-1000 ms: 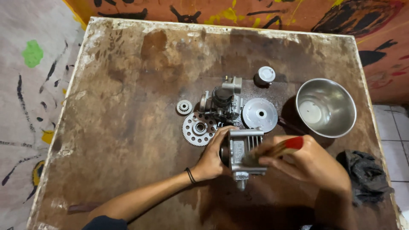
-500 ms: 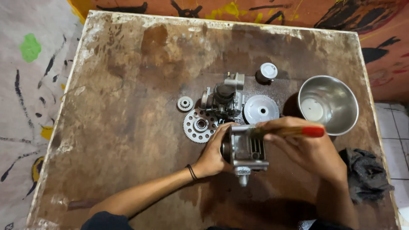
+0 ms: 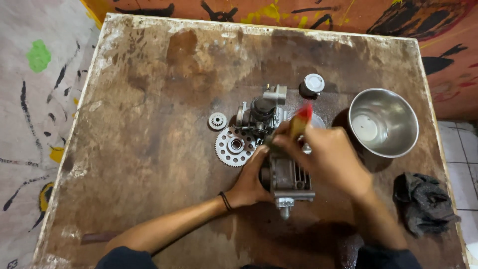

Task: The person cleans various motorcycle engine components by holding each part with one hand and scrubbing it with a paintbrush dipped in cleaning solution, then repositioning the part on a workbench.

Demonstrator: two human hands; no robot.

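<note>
Here the finned engine block (image 3: 289, 177) sits near the middle of the worktop (image 3: 149, 124), its long axis running toward and away from the person, with a short stub pointing at the near edge. It lies between the two hands. The left hand (image 3: 249, 182) comes in from the left and is on it already, fingers curled against the block's left flank, bracing it; how hard they press cannot be told. The right hand (image 3: 328, 157) hangs above the block's far right corner, fingers pressed together around a brush (image 3: 298, 122) with a yellowish handle and a red end. The handle slants up and away from the person, and the working end points down-left at the block's far end; that end is blurred, so whether it touches the metal cannot be told. So the left hand is the one in contact, and the brush reaches the block from above and from the right. Just beyond the block lie a carburettor-like part (image 3: 261, 109), a large sprocket (image 3: 234, 146), a small gear (image 3: 217, 120) and a round cap (image 3: 312, 84). A steel bowl (image 3: 398, 107) stands to the right, apart from the block, and a dark rag (image 3: 423, 201) lies near the right edge.
</note>
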